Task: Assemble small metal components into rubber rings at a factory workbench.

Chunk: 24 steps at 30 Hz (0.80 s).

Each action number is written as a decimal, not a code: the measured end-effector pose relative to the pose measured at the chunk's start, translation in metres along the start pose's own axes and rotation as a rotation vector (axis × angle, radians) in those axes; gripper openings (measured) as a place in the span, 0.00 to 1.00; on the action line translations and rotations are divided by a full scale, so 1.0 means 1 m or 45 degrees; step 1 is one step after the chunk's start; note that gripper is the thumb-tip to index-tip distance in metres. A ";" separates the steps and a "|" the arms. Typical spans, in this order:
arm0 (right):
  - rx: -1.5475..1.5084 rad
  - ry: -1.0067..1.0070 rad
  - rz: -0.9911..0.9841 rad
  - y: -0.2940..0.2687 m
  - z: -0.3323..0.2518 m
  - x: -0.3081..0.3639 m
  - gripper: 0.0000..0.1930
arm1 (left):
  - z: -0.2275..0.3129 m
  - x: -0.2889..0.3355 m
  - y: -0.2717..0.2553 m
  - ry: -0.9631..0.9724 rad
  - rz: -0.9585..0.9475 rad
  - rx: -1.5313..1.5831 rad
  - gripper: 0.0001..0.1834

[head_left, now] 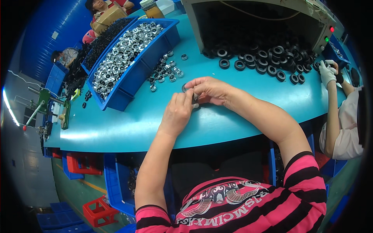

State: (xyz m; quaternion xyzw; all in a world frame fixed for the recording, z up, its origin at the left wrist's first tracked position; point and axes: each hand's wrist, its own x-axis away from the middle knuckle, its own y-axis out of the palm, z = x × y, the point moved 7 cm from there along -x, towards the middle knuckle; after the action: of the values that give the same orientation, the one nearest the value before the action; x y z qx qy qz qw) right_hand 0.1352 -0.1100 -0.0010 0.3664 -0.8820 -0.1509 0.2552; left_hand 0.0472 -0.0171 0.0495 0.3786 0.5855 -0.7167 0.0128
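Note:
My left hand [178,110] and my right hand [211,91] meet just above the table, fingers bent and pressed together. At my right index fingertip shows the edge of a small dark ring [183,88]. Between the two hands is another small dark part [194,99], mostly covered by fingers, so its kind is unclear. Beyond my hands, to the left, several shiny silver ring-shaped parts [167,71] lie loose beside a blue bin [134,79] heaped with more of them. Farther right, a pile of black rings [268,62] spills toward me.
The turquoise table [241,116] curves around me. A machine housing [192,23] with a dark opening stands behind the black rings. At right a co-worker's gloved hand [327,73] handles parts. A green hand press [42,103] is at far left; a red stool [99,211] stands on the floor.

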 end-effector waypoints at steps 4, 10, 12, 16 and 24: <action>0.017 -0.029 0.100 0.005 -0.004 0.004 0.20 | 0.003 0.007 0.009 0.059 -0.002 -0.162 0.28; 0.093 -0.048 0.116 -0.003 0.003 -0.002 0.20 | 0.005 0.003 -0.001 0.040 0.067 -0.115 0.24; 0.021 -0.031 0.092 0.000 0.007 -0.002 0.22 | -0.004 0.004 -0.003 -0.038 0.094 -0.063 0.22; 0.063 -0.019 -0.031 0.002 0.002 -0.002 0.20 | -0.020 0.012 -0.002 -0.168 0.102 -0.014 0.18; 0.754 -0.338 0.018 0.011 -0.024 0.008 0.13 | -0.031 0.013 0.001 -0.325 0.147 0.182 0.22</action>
State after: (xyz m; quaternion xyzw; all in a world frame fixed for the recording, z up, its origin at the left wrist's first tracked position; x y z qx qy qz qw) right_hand 0.1372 -0.1103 0.0265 0.3957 -0.9156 0.0676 0.0214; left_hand 0.0546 0.0139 0.0401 0.3174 0.5038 -0.7970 0.1015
